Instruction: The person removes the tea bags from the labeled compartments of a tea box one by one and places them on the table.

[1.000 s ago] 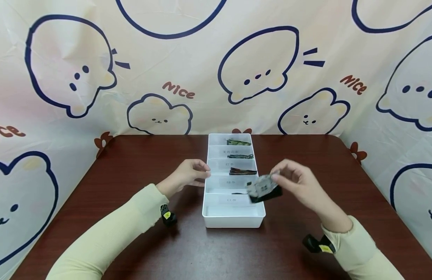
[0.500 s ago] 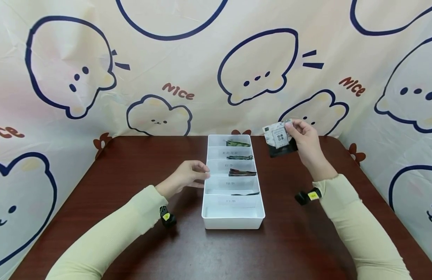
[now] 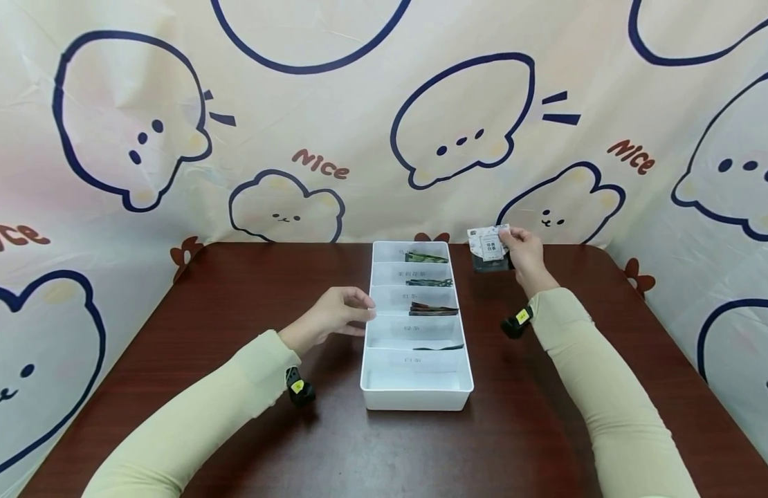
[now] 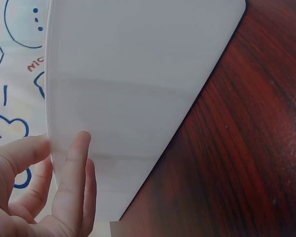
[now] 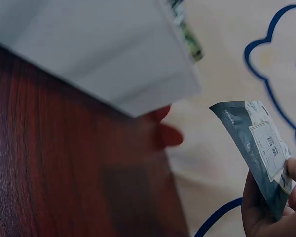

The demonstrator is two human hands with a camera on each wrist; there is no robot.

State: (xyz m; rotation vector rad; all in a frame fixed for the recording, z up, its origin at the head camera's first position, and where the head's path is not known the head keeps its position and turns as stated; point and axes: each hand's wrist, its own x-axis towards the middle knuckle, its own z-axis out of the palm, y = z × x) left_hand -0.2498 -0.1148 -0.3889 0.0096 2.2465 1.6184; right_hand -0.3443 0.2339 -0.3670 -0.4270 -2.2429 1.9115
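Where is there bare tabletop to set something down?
Bare tabletop lies in front of the white box, between the sleeves, and left of the left hand. The nearest compartment looks empty. Crowded: the box's left side, at that hand, and beyond its far right, where the right hand holds a packet.

Two hands (image 3: 335, 311) in play — one sachet (image 3: 487, 247) held, one white box (image 3: 415, 400)! Five compartments (image 3: 415, 380), five labels (image 3: 413, 360) — two wrist cameras (image 3: 301, 393).
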